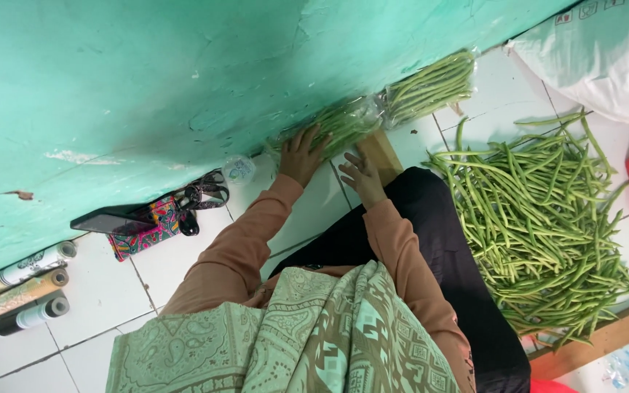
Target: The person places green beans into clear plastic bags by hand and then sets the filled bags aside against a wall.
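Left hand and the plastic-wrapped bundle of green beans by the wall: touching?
Touching. The head view shows the left hand lying flat on the wrapped bean bundle, fingers spread over the plastic with no gap.

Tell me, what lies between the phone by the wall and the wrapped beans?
In the head view, between the phone and the wrapped beans lie a patterned pouch, a dark strap and a clear round lid.

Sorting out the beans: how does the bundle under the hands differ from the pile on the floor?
The bundle is wrapped in clear plastic, pods aligned, against the green wall; the pile is loose, unwrapped, crisscrossed and far bigger. The left hand rests on the bundle. Both are long green beans.
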